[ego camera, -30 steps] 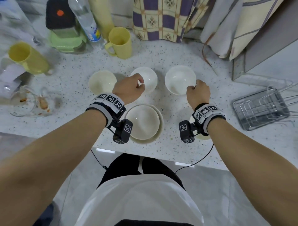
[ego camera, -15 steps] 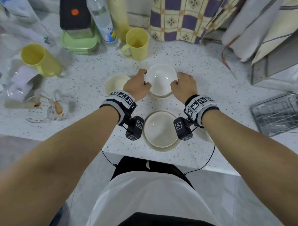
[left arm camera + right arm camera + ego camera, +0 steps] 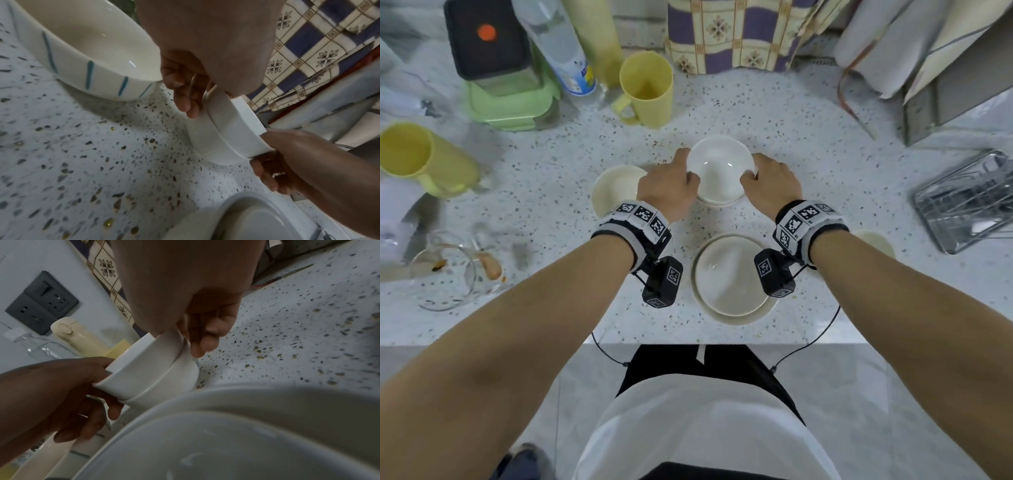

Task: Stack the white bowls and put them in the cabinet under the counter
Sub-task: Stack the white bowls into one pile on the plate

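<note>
Change: a second ago two white bowls sat side by side at the back of the counter; now one is nested inside the other, making the two-bowl stack [image 3: 719, 171].
Left hand: my left hand [image 3: 667, 186] grasps the stack's left side, thumb over the rim, fingers [image 3: 185, 99] curled against the wall.
Right hand: my right hand [image 3: 770, 183] grasps the right side likewise, fingertips [image 3: 202, 344] on the lower bowl.
Where: the stack is near the back of the speckled counter [image 3: 808, 144], its base at or just off the surface; I cannot tell which.
Meaning: I judge stacking partly done. The striped bowl [image 3: 614, 188], just left of the stack, and the nested pair [image 3: 732, 277] near the counter edge stand apart.
Materials: smooth glazed ceramic, straight upper walls with a step where the rims meet.
Striped bowl: cream glaze, teal strokes outside.
Counter: pale terrazzo, dark flecks.
</note>
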`<state>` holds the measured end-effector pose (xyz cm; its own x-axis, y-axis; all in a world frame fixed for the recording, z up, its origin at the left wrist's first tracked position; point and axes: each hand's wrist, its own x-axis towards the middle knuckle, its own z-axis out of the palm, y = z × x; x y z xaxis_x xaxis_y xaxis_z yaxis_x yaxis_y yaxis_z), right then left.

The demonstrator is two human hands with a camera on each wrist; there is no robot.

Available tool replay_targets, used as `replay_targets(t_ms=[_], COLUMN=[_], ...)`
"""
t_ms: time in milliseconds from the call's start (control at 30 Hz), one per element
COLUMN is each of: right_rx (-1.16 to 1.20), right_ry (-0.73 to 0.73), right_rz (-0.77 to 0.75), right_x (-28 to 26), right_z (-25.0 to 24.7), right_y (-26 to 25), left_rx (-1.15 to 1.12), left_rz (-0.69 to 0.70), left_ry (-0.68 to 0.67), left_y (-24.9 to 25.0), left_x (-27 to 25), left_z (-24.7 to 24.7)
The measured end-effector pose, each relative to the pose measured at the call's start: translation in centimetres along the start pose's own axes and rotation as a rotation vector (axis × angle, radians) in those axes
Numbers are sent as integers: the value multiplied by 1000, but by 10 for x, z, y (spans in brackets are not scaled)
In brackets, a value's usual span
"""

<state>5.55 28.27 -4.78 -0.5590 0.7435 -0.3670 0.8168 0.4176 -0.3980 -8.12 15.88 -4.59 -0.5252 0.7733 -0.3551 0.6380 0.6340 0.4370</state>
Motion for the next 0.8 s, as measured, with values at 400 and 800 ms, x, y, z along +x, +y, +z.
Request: replay_targets(t_ms=[400,800], right_rx=[92,107], right_ry=[119,47], right_rz=[-83,-270], right_x=[-34,-149], right_z=[-34,-55], right_y=[-2,25], left_rx=[-43,-69], left_rz=[86,45], left_ry=[94,254], left_y=[28,59], left_x=[-28,-154], left_z=[-19,-4])
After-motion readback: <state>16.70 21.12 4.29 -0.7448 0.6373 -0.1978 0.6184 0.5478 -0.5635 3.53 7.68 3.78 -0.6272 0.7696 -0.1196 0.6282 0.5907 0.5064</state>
